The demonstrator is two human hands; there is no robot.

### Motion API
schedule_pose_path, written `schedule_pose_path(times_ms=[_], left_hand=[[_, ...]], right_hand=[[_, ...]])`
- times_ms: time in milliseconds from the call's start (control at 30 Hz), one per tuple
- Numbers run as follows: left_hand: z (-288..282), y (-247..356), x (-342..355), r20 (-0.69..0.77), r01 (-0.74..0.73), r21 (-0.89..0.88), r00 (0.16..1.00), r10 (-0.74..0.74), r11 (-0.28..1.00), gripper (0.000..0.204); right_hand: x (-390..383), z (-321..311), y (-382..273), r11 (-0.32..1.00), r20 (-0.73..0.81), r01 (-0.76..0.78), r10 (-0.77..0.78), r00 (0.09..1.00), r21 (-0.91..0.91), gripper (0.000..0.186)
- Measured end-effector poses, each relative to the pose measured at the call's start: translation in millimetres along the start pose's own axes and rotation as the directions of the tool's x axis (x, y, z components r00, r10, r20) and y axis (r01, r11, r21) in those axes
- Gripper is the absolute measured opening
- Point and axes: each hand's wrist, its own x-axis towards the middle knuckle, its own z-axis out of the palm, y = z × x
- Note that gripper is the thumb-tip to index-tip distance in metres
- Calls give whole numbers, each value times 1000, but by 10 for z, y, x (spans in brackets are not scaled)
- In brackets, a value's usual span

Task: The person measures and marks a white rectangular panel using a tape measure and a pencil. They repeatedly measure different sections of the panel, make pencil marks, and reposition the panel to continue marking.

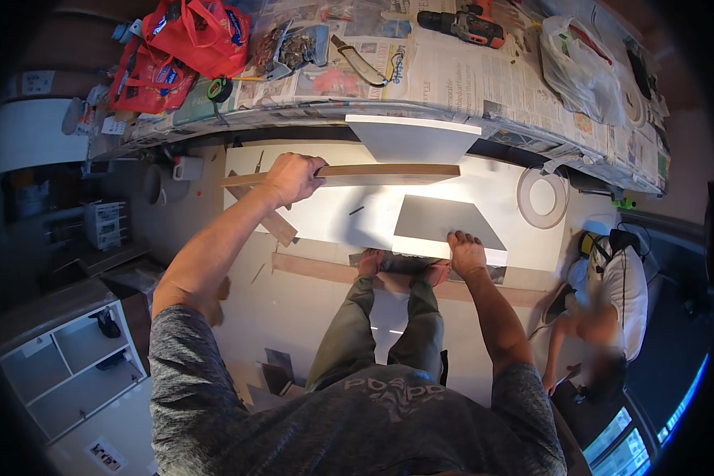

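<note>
My left hand (293,179) is closed around a long narrow wooden board (393,172), held level above a white panel (333,214). Its brown edge faces up. At the right, my right hand (466,251) grips the near edge of a grey panel (444,218) with a white edge strip. The thumb and part of the fingers lie behind that edge. Another grey panel (412,141) with a white top edge leans against the bench front. A short wooden strip (278,228) lies below my left wrist, and a small dark stick (357,210) rests on the white panel.
A newspaper-covered bench (444,83) holds a drill (472,28), a knife-like tool (358,62), red bags (194,40) and a white plastic bag (583,67). A coiled white strip (542,198) lies at the right. Another person (591,325) crouches nearby. My feet (369,262) stand by the white panel.
</note>
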Motion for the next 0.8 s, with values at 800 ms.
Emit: schedule_pose_path(times_ms=[800], left_hand=[[241, -1445, -34, -71, 249, -57, 965, -252, 967, 37]], right_hand=[[183, -210, 69, 1000, 49, -2, 2, 999, -3, 30]])
